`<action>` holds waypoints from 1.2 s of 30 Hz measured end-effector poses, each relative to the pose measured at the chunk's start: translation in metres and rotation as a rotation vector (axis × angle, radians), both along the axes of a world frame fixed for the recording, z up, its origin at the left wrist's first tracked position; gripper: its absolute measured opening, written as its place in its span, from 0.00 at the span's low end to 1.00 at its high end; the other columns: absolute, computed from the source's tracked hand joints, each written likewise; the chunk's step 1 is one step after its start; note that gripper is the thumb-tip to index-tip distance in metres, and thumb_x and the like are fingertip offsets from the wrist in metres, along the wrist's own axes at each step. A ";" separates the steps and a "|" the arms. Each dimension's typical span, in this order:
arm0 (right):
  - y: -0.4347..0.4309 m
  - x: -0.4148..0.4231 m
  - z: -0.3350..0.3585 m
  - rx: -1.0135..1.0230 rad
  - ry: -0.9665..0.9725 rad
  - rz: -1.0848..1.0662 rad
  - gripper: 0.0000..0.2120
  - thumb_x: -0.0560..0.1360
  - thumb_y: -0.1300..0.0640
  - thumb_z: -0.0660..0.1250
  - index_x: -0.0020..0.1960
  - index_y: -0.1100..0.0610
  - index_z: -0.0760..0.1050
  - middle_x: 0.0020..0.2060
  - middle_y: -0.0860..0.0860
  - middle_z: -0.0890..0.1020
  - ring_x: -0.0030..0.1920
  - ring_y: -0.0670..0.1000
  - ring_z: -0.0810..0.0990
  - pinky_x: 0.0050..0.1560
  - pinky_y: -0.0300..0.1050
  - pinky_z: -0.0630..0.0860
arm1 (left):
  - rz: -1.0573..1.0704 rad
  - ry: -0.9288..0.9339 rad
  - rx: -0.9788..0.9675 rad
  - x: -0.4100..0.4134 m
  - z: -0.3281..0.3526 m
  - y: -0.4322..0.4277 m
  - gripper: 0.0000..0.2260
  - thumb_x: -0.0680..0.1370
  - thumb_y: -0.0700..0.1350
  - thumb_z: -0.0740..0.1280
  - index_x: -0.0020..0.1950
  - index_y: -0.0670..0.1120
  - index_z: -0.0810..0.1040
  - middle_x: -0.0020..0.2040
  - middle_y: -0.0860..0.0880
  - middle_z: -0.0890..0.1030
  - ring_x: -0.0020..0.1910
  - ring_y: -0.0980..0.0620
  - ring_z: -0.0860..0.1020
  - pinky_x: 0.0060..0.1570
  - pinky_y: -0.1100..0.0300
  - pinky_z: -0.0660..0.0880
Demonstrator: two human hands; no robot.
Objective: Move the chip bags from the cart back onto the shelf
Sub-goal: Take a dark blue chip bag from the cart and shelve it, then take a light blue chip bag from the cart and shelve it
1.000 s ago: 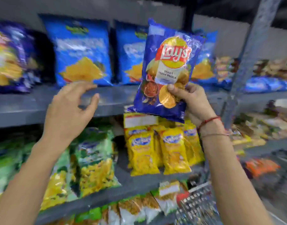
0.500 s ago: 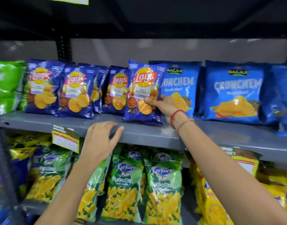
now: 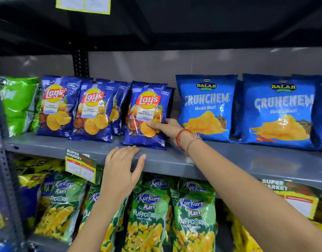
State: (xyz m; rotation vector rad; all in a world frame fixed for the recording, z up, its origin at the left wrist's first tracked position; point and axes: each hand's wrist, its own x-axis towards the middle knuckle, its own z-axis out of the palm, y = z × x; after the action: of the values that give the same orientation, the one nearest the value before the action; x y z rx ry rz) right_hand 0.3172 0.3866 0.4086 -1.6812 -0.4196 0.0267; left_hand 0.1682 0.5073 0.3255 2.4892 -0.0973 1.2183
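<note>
A dark blue Lay's chip bag [image 3: 147, 106] stands upright on the grey shelf [image 3: 220, 157], at the right end of a row of like Lay's bags [image 3: 92, 113]. My right hand [image 3: 167, 127] grips its lower right part, thumb on the front and fingers behind. My left hand [image 3: 122, 167] is spread open against the shelf's front edge, just below that bag, and holds nothing. The cart is out of view.
Two light blue Balaji Crunchem bags [image 3: 206, 108] stand right of the held bag. A green bag [image 3: 18, 104] is at the far left. Green Kurkure Puffcorn bags [image 3: 149, 215] fill the shelf below. Price tags [image 3: 80, 165] hang from the shelf edge.
My right hand has carried the Lay's bag from the air onto the shelf and set it at the row's right end. My left hand rose to the shelf's front edge.
</note>
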 end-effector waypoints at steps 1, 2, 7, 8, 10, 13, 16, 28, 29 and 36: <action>-0.002 -0.003 0.001 0.004 0.000 -0.019 0.32 0.63 0.49 0.78 0.60 0.63 0.74 0.59 0.59 0.80 0.58 0.57 0.79 0.64 0.56 0.74 | -0.003 -0.002 -0.004 0.000 0.000 0.000 0.24 0.76 0.57 0.54 0.55 0.42 0.80 0.54 0.46 0.83 0.55 0.46 0.79 0.64 0.49 0.66; -0.006 -0.007 0.002 0.000 -0.006 -0.056 0.34 0.62 0.47 0.78 0.61 0.62 0.73 0.59 0.58 0.80 0.58 0.57 0.79 0.63 0.56 0.75 | -0.007 -0.004 -0.008 0.000 0.000 0.000 0.24 0.76 0.57 0.54 0.55 0.42 0.80 0.54 0.46 0.83 0.55 0.46 0.79 0.64 0.49 0.65; -0.046 -0.048 0.008 -0.035 -0.294 -0.261 0.26 0.66 0.47 0.75 0.58 0.58 0.74 0.48 0.54 0.80 0.46 0.51 0.79 0.40 0.30 0.76 | -0.091 -0.096 -0.070 -0.006 -0.004 -0.017 0.20 0.76 0.54 0.57 0.55 0.42 0.80 0.55 0.47 0.83 0.57 0.47 0.78 0.62 0.50 0.68; -0.058 -0.060 0.007 -0.024 -0.342 -0.280 0.23 0.67 0.49 0.75 0.57 0.58 0.74 0.46 0.54 0.79 0.46 0.53 0.79 0.41 0.30 0.75 | -0.135 -0.136 -0.087 -0.009 -0.005 -0.027 0.19 0.77 0.53 0.58 0.55 0.42 0.80 0.55 0.47 0.82 0.58 0.47 0.78 0.61 0.51 0.69; -0.087 -0.086 0.002 0.007 -0.424 -0.325 0.19 0.68 0.54 0.74 0.55 0.59 0.75 0.45 0.54 0.79 0.46 0.54 0.80 0.49 0.40 0.77 | -0.239 -0.227 -0.109 -0.014 -0.010 -0.054 0.16 0.77 0.50 0.60 0.55 0.41 0.80 0.55 0.47 0.82 0.58 0.49 0.77 0.60 0.56 0.69; -0.142 -0.130 -0.014 0.030 -0.566 -0.470 0.13 0.69 0.57 0.73 0.51 0.59 0.76 0.44 0.52 0.81 0.41 0.46 0.79 0.47 0.38 0.77 | -0.421 -0.343 -0.100 -0.024 -0.023 -0.108 0.12 0.77 0.46 0.61 0.52 0.40 0.80 0.53 0.49 0.81 0.58 0.51 0.76 0.61 0.58 0.68; -0.202 -0.179 -0.042 0.051 -0.589 -0.649 0.09 0.70 0.57 0.72 0.49 0.56 0.77 0.42 0.50 0.81 0.40 0.43 0.79 0.41 0.33 0.76 | -0.649 -0.322 -0.070 -0.035 -0.046 -0.171 0.11 0.78 0.44 0.62 0.51 0.40 0.81 0.52 0.48 0.81 0.57 0.52 0.77 0.62 0.59 0.69; -0.411 -0.360 -0.255 -0.165 -0.020 -1.306 0.03 0.72 0.63 0.69 0.45 0.63 0.77 0.35 0.50 0.79 0.33 0.35 0.75 0.37 0.27 0.71 | -1.380 0.193 0.168 -0.088 -0.198 -0.394 0.10 0.74 0.43 0.65 0.47 0.39 0.81 0.45 0.42 0.84 0.47 0.47 0.80 0.54 0.58 0.70; -0.423 -0.376 -0.278 -0.187 0.063 -1.352 0.04 0.72 0.64 0.69 0.45 0.65 0.78 0.36 0.53 0.80 0.33 0.36 0.75 0.37 0.28 0.71 | -1.408 0.264 0.216 -0.093 -0.213 -0.408 0.10 0.75 0.43 0.65 0.48 0.39 0.82 0.45 0.43 0.84 0.47 0.45 0.81 0.53 0.58 0.71; -0.463 -0.450 -0.412 -0.235 0.560 -1.495 0.05 0.71 0.66 0.69 0.45 0.69 0.78 0.41 0.67 0.83 0.38 0.51 0.76 0.40 0.42 0.70 | -1.517 0.664 0.487 -0.117 -0.310 -0.477 0.13 0.74 0.47 0.63 0.51 0.39 0.80 0.49 0.40 0.83 0.51 0.42 0.80 0.56 0.57 0.69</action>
State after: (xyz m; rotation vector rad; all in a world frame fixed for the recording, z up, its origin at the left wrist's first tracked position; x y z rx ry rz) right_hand -0.1324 -0.0759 -0.0032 -1.7510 1.3267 -0.5508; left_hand 0.0510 0.0307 0.0159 1.9719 -1.7920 -0.2938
